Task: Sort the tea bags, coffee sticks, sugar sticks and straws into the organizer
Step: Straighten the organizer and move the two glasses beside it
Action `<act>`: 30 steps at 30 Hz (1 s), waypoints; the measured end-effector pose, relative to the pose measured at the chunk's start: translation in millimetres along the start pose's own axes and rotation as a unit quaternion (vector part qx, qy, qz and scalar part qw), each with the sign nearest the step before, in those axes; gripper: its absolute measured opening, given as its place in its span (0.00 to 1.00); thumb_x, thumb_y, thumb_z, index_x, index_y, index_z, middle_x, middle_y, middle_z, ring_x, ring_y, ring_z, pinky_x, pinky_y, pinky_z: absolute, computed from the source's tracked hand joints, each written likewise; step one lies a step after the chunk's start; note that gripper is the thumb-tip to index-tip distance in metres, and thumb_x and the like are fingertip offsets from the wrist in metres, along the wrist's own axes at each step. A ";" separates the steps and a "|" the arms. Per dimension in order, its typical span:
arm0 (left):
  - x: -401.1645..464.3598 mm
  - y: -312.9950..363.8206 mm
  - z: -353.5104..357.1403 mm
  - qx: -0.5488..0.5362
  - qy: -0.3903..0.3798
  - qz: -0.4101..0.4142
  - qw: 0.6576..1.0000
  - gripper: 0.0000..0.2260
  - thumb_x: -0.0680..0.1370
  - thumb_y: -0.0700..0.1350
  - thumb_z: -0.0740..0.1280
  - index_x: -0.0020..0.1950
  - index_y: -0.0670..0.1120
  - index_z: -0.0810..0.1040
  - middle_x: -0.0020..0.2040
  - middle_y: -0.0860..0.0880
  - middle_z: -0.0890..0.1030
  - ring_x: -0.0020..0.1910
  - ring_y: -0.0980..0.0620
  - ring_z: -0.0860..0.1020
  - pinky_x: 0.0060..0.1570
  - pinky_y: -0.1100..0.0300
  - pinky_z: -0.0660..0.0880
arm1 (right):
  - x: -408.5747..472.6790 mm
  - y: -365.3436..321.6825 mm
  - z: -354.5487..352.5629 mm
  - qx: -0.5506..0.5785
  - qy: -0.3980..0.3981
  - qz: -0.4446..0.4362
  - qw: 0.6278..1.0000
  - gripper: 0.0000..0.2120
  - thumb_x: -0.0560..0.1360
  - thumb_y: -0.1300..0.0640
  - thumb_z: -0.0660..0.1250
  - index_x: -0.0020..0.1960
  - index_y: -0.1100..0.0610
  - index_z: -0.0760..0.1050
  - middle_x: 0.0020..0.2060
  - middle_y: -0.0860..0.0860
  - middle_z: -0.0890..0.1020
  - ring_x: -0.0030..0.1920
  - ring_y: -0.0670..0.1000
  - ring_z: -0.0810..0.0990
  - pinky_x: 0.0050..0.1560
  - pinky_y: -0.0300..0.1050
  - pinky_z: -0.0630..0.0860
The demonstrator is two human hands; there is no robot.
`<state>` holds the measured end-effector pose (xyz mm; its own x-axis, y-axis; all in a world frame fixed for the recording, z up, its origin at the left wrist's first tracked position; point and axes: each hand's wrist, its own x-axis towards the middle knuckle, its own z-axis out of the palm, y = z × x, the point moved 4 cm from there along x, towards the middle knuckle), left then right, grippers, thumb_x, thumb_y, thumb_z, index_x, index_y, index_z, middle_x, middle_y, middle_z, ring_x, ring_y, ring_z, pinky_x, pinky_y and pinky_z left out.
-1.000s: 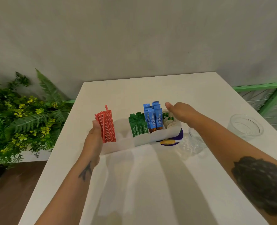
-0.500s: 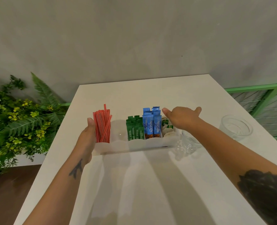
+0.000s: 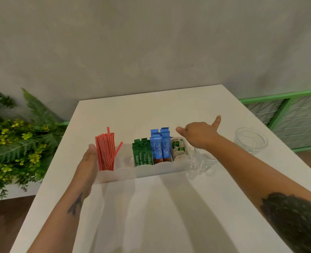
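Note:
A long translucent white organizer [image 3: 151,173] stands on the white table [image 3: 151,216]. Red straws [image 3: 105,150] fill its left compartment, one leaning right. Green sugar sticks [image 3: 142,155], blue coffee sticks [image 3: 160,147] and tea bags [image 3: 178,149] stand in the compartments to the right. My left hand [image 3: 88,165] lies flat against the organizer's left end, fingers straight. My right hand [image 3: 199,134] hovers over the right end with thumb and little finger spread, holding nothing I can see.
A small clear glass [image 3: 204,160] stands just right of the organizer, under my right wrist. A wider glass bowl [image 3: 251,140] sits near the table's right edge. Green plants [image 3: 14,143] grow left of the table, and a wall lies behind it.
My right hand has come off the organizer's right end and spread its fingers. The purple item seen under the organizer a second ago is out of sight. My left hand stays on the left end.

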<state>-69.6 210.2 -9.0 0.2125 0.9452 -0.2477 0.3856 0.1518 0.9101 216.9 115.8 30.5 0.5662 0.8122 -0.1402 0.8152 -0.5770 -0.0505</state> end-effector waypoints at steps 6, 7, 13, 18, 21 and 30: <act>-47.7 37.6 13.0 -0.029 0.174 0.216 0.960 0.17 0.80 0.46 0.60 0.69 0.47 0.66 0.67 0.53 0.70 0.63 0.65 0.69 0.65 0.63 0.65 | -27.1 67.7 -44.7 0.191 0.126 0.052 0.972 0.13 0.79 0.44 0.53 0.55 0.45 0.75 0.48 0.45 0.80 0.56 0.52 0.76 0.71 0.60 0.45; -56.1 44.8 24.4 -0.046 0.160 0.243 0.955 0.15 0.79 0.42 0.62 0.66 0.47 0.69 0.63 0.54 0.72 0.58 0.70 0.71 0.62 0.68 0.68 | -34.4 82.8 -46.2 0.224 0.145 0.054 0.962 0.11 0.79 0.46 0.55 0.54 0.44 0.74 0.45 0.43 0.79 0.53 0.50 0.75 0.70 0.58 0.49; -104.1 35.5 129.7 -0.090 -0.032 0.160 0.983 0.09 0.77 0.38 0.65 0.45 0.53 0.74 0.42 0.53 0.80 0.39 0.52 0.78 0.34 0.59 0.75 | -80.9 173.1 0.0 0.497 0.261 0.112 0.820 0.07 0.75 0.59 0.66 0.44 0.47 0.74 0.41 0.45 0.79 0.45 0.51 0.77 0.51 0.47 0.72; -122.4 -2.2 199.4 -0.041 -0.096 0.005 0.995 0.07 0.79 0.44 0.62 0.55 0.54 0.72 0.48 0.51 0.81 0.35 0.52 0.80 0.32 0.60 0.72 | -105.4 186.3 81.4 0.603 0.203 0.217 0.740 0.11 0.70 0.60 0.73 0.43 0.50 0.71 0.40 0.53 0.73 0.39 0.55 0.74 0.38 0.47 0.74; -121.1 -1.1 215.8 -0.026 -0.073 0.006 0.997 0.09 0.79 0.47 0.62 0.57 0.58 0.71 0.48 0.53 0.82 0.32 0.56 0.81 0.33 0.62 0.73 | -94.6 171.3 101.8 0.597 0.183 0.242 0.743 0.18 0.65 0.52 0.77 0.48 0.52 0.72 0.44 0.52 0.72 0.42 0.53 0.75 0.45 0.50 0.76; -116.9 10.4 242.2 -0.058 -0.032 -0.007 0.998 0.06 0.80 0.49 0.60 0.49 0.53 0.77 0.46 0.53 0.83 0.31 0.52 0.82 0.31 0.60 0.75 | -68.3 163.4 95.8 0.629 0.186 0.222 0.722 0.06 0.71 0.48 0.71 0.41 0.51 0.78 0.31 0.51 0.76 0.33 0.50 0.76 0.39 0.42 0.72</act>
<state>127.0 31.3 -51.0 0.2665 0.9229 -0.2779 0.2824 0.2009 0.9380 299.8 -42.1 -62.9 0.9218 0.3554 -0.1550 -0.0792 -0.2189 -0.9725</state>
